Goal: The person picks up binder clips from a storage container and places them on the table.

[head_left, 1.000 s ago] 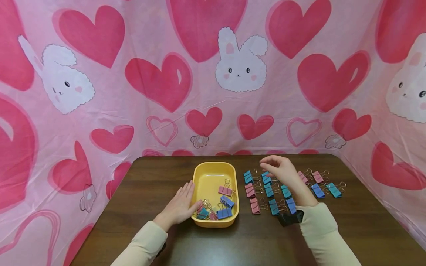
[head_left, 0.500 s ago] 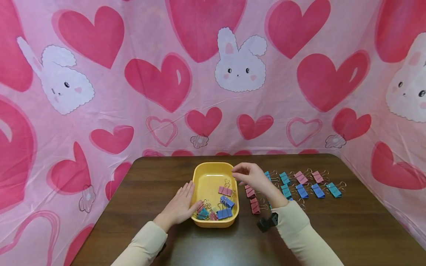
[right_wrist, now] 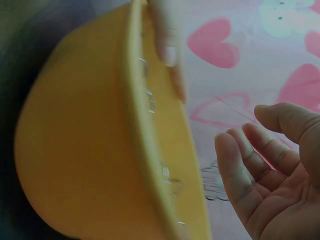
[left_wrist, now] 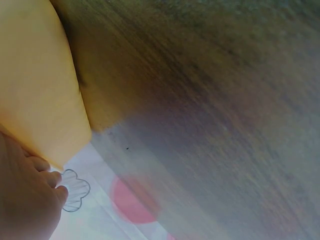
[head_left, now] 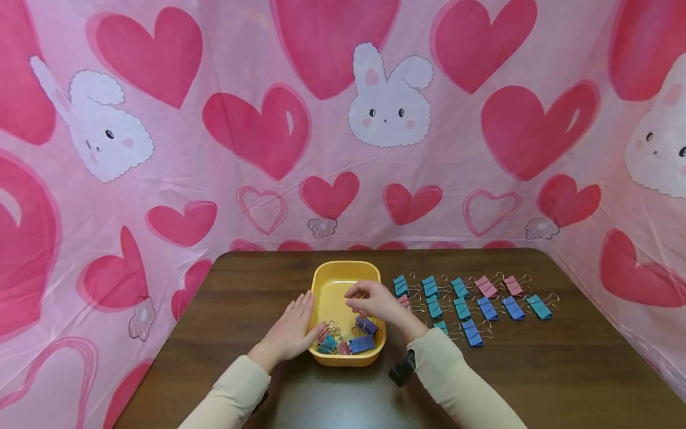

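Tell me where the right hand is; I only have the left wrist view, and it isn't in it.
Observer: The head view shows the right hand over the tray.
Operator: Is it holding anything?
Observer: Nothing that I can see; in the right wrist view its thumb stands apart from its fingers.
Operator: I see only the tray's outside. What is in it?
Observer: Pink, teal and blue clips; those in sight lie toward its near end.
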Demonstrator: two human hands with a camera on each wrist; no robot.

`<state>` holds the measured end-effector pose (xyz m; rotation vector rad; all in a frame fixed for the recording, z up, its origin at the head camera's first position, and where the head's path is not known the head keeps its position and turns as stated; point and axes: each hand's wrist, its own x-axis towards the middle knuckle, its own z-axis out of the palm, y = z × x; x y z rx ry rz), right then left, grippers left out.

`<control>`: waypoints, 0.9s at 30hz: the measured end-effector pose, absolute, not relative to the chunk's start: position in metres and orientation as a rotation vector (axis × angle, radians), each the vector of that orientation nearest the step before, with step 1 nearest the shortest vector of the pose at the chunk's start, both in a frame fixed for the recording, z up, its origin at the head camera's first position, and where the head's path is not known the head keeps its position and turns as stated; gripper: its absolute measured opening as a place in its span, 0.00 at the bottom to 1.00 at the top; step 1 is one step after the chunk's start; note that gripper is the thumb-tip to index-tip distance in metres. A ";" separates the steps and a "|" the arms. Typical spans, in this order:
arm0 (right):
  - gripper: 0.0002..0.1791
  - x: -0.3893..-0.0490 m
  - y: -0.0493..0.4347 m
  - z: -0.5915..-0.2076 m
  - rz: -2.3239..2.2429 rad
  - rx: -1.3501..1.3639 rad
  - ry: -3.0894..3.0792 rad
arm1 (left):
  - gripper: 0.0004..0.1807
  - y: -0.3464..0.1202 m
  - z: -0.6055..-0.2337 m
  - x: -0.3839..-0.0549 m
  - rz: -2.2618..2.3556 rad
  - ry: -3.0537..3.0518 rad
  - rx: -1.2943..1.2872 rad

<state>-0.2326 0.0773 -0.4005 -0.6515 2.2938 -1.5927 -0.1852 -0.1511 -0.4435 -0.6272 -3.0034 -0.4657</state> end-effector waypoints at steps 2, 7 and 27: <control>0.12 -0.233 0.072 -0.406 -1.579 -0.638 2.282 | 0.42 -0.151 -0.443 -0.185 -0.461 -3.005 -0.629; 0.10 -0.234 0.059 -0.418 -1.550 -0.603 2.315 | 0.42 -0.151 -0.444 -0.186 -0.453 -3.010 -0.632; 0.05 -0.226 0.032 -0.427 -1.305 -0.452 2.294 | 0.42 -0.152 -0.446 -0.186 -0.437 -3.006 -0.655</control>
